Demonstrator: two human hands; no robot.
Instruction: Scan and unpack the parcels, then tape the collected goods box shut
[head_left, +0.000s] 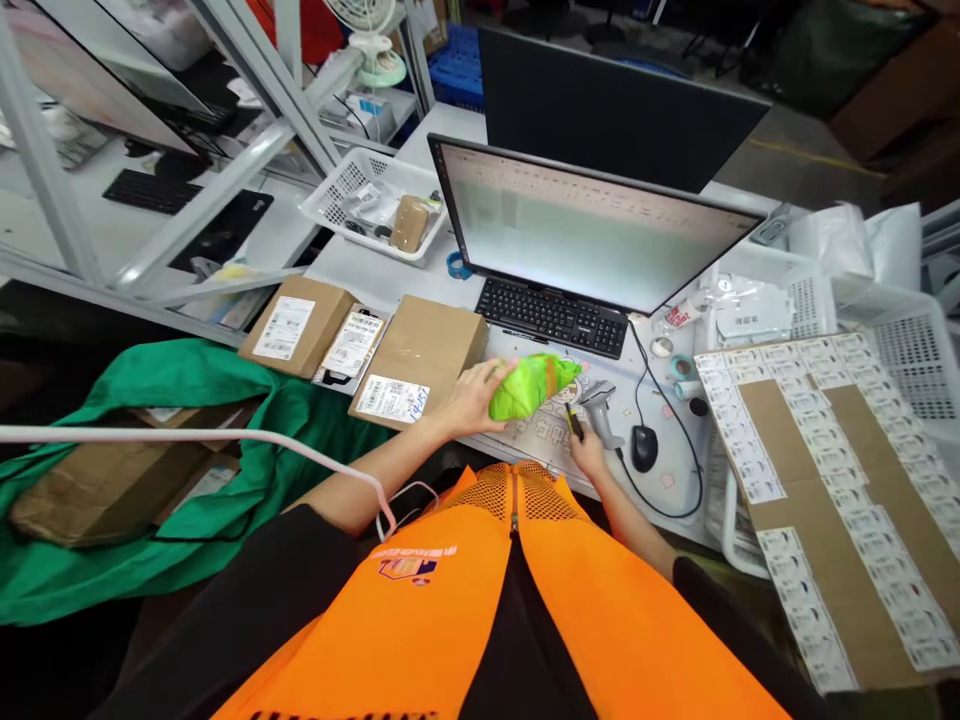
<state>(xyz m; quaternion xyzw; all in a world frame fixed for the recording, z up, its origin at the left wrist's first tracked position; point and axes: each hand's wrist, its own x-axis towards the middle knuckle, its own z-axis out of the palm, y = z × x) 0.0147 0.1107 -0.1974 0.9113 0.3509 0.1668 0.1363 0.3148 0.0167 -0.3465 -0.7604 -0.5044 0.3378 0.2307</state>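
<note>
My left hand (474, 396) grips one end of a bright green soft parcel (531, 384) and holds it just above the desk, in front of the black keyboard (553, 316). My right hand (587, 450) is closed around the grip of a grey handheld barcode scanner (601, 404), whose head sits right next to the parcel's right end. Both hands are close together over the near edge of the desk.
A lit monitor (592, 228) stands behind the keyboard. Cardboard boxes (420, 368) with labels lie to the left, beside a green sack (187, 470) holding more boxes. A black mouse (643, 447) lies to the right, then a cardboard sheet of stickers (832, 480). White baskets (375, 200) stand behind.
</note>
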